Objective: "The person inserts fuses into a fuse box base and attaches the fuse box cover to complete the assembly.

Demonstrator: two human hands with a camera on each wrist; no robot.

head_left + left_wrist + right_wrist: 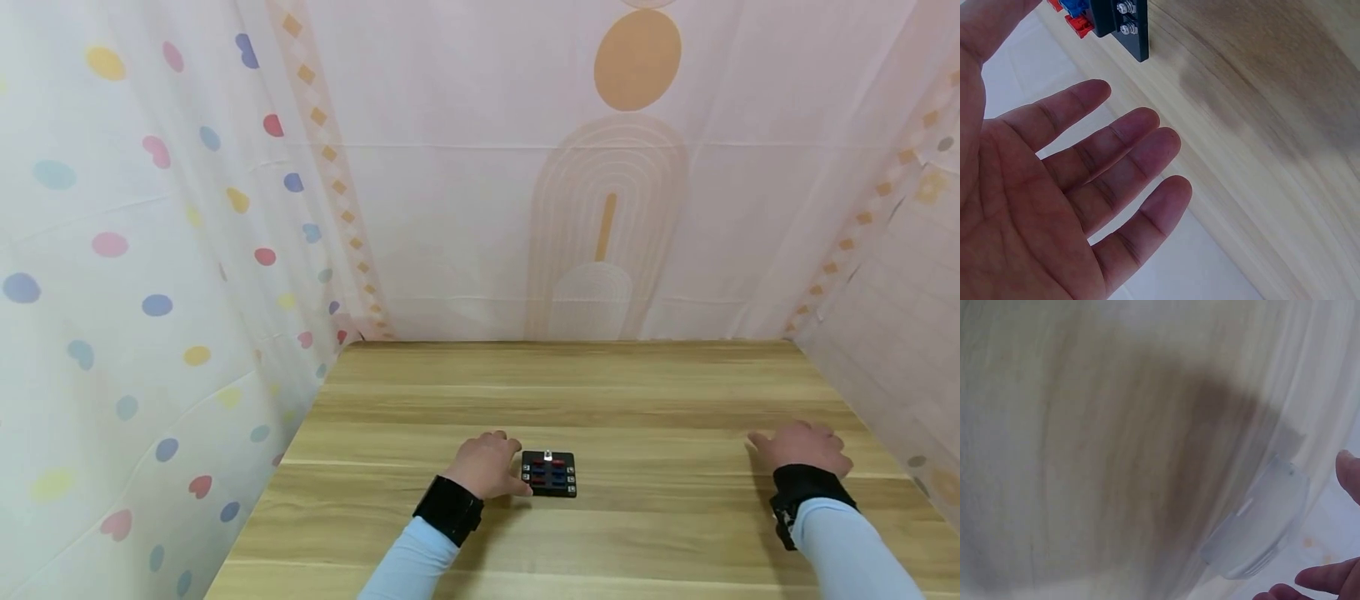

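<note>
A black fuse block (549, 487) with red and blue blade fuses lies on the wooden table, and silver screws line its sides. Just left of it is my left hand (483, 465), fingers spread and thumb by the block's near left corner; whether the thumb touches is unclear. Part of the fuse block (1138, 37) shows at the top of the left wrist view, beyond the loosely extended fingers (1147, 150). Far to the right, my right hand (804, 448) hovers with fingers apart. Near it in the right wrist view is a clear plastic cover (1260, 519), hidden in the head view.
The wood-grain table (660, 533) runs back to a printed curtain (450, 208). A dotted curtain (150, 375) hangs along the left side, and another pale curtain (892, 333) borders the right.
</note>
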